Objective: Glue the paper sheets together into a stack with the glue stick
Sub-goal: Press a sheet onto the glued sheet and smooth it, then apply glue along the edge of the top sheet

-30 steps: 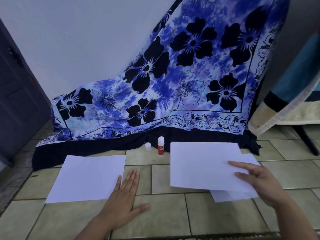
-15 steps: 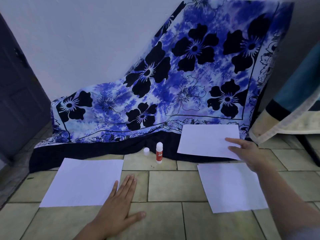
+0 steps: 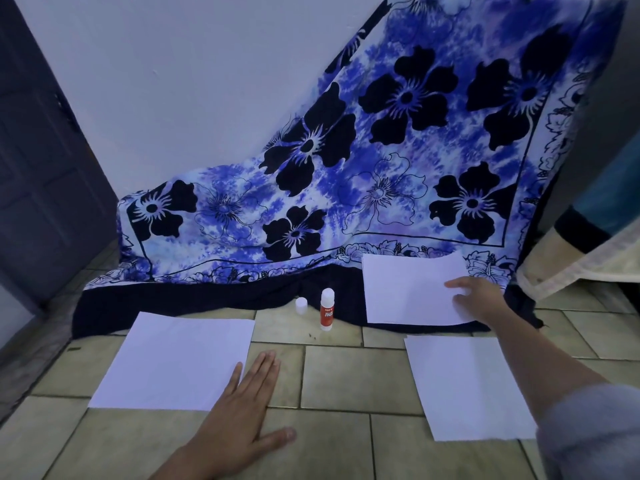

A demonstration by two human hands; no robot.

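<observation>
1. Head view, hands. The left hand (image 3: 239, 407) is found flat on the floor (image 3: 346, 375) with fingers straight and nothing gripped. Its outermost finger lies against the right edge of the left sheet (image 3: 176, 362). The right hand (image 3: 479, 301) is stretched forward, fingers laid over the right edge of the far sheet (image 3: 408, 292). Whether that edge is pinched from beneath cannot be told.
2. Head view, task items. A near sheet (image 3: 464, 386) lies beneath the right forearm. The glue stick (image 3: 327, 310) stands upright and uncapped between and ahead of the hands, with its cap (image 3: 301, 305) just to its left.
3. Step judged. The sheets are spread singly and no stack is formed yet. The far sheet is best set flat and released cleanly, because it rests partly on the cloth (image 3: 346, 168) hem and may curl or slide there.
4. Edges and room. Bare floor is left between the hands for gluing. The stick stands near the far sheet's left edge and could be knocked over by a reach.
</observation>
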